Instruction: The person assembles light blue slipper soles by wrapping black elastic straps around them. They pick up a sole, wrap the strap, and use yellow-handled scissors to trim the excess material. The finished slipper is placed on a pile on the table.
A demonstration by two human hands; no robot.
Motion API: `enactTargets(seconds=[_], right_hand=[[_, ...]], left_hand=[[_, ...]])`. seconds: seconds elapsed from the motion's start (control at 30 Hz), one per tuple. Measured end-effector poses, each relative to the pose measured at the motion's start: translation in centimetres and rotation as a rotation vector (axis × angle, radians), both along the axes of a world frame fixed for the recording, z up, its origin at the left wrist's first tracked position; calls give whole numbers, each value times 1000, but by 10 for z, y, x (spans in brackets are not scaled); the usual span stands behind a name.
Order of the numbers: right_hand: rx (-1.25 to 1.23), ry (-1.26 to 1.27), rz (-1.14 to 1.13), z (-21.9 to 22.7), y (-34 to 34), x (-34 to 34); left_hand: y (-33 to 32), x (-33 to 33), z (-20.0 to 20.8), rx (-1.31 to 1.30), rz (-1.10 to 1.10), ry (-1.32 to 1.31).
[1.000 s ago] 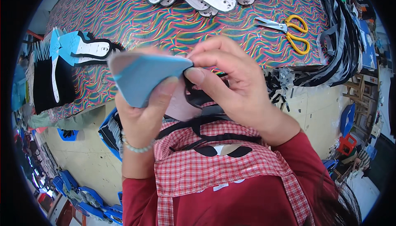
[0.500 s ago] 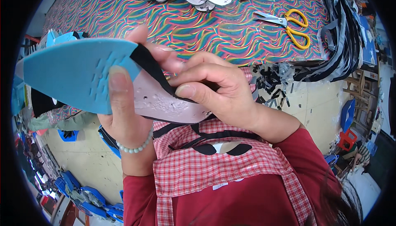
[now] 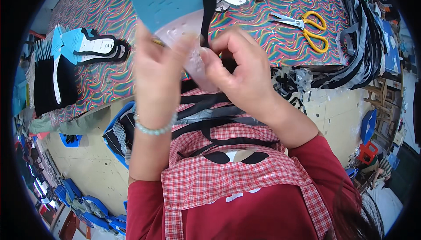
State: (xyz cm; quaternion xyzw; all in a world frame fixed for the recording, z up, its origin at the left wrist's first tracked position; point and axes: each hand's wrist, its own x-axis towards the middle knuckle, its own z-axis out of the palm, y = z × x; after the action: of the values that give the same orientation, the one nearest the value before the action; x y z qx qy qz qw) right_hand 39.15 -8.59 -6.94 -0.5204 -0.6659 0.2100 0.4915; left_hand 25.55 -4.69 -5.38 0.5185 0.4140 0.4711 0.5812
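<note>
Although blurry, insole (image 3: pixel 183 24) seemingly between hands (image 3: pixel 158 67) (image 3: pixel 246 71)

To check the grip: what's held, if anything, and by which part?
A blue and pink sole-shaped piece: the left hand grips its pink part; the right hand pinches the black strip along its edge.

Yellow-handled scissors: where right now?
In the head view, the yellow-handled scissors lie at upper right on the wavy-patterned tablecloth, beyond the right hand and left of the black and grey strips.
</note>
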Motion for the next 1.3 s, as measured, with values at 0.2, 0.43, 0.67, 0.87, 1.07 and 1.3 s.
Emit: enactTargets(seconds=[0.2, 0.43, 0.67, 0.87, 1.07, 1.3], right_hand=[[-28, -85, 107, -3, 1, 14], [-111, 192, 223, 19, 37, 22], [-495, 466, 356, -7, 12, 24], [115, -122, 248, 12, 9, 24], [-49, -168, 182, -23, -21, 9], [-378, 417, 202, -3, -21, 1]], left_hand=[[-12, 0, -9, -154, -49, -348], [-6, -4, -20, -255, -127, -500], [7, -24, -21, -39, -194, -402], [-3, -23, -15, -82, -110, -738], [6, -27, -3, -161, -206, -1081], [-9, -25, -24, -432, -240, -692]])
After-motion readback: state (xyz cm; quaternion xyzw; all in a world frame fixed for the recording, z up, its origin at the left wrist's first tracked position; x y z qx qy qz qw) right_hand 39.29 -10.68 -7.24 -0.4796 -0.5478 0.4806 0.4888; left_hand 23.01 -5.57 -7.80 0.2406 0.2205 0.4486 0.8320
